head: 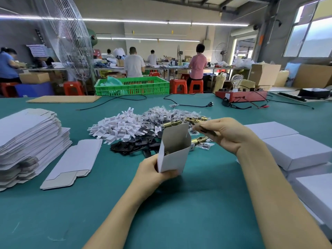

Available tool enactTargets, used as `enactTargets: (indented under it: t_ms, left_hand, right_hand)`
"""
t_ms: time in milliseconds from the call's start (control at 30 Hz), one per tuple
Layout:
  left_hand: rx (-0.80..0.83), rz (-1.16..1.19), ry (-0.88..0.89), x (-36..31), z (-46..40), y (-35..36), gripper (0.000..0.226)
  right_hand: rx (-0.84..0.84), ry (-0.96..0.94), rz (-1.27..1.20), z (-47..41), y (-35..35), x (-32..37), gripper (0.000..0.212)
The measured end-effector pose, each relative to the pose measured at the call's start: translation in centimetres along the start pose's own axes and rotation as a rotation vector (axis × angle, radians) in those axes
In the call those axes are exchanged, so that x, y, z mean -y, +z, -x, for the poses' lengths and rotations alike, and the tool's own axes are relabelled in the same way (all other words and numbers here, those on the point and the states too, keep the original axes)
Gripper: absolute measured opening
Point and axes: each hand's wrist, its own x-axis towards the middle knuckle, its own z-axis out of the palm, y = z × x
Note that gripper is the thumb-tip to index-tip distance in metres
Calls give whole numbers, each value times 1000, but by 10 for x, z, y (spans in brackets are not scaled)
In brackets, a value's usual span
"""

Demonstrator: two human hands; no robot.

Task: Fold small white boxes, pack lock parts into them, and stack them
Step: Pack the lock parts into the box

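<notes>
Left hand (152, 172) gripping open white box (173, 151), right hand (228, 134) pinching a small part above it

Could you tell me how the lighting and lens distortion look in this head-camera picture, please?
Head view: even ceiling strip lights, so only a soft shadow lies on the table under the arms; the windows are washed out; wide-angle bending curves the edges; the right hand and the small part it pinches are slightly blurred; the box is sharp.

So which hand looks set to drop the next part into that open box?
The right hand, probably: it pinches a small part just above the open box, while the left hand is busy gripping the box's base.
</notes>
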Motion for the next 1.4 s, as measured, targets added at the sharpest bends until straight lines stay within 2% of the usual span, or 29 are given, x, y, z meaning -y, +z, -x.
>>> enactTargets:
  t_ms: [100, 200, 367, 433, 567, 700, 933, 1133, 1233, 1400]
  left_hand:
    - [32, -45, -5, 2, 0, -1, 24]
    - [41, -54, -24, 1, 2, -1, 28]
    - [19, -18, -79, 0, 2, -1, 33]
    - [26, -5, -93, 1, 2, -1, 36]
    - [35, -6, -83, 1, 1, -1, 40]
    - [27, -25, -78, 2, 1, -1, 37]
    - [34, -15, -82, 1, 1, 0, 32]
    - [28, -7, -91, 1, 1, 0, 34]
    - [23, -4, -95, 2, 1, 1, 34]
    - [21, 30, -99, 2, 0, 1, 41]
  right_hand:
    - [-6, -56, 339, 7, 4, 7, 6]
    - [-41, -169, 608, 14, 8, 15, 9]
    - [-68, -427, 934, 33, 10, 34, 14]
    - [-26, -519, 936, 41, 12, 42, 13]
    - [163, -627, 914, 55, 19, 51, 8]
    - [346, -567, 942, 54, 34, 43, 9]
    - [278, -501, 1059, 32, 48, 17, 10]
    - [222, -567, 1291, 28, 55, 11, 8]
    - [222, -590, 1384, 29, 57, 9, 14]
    - [188, -610, 1369, 29, 58, 8, 19]
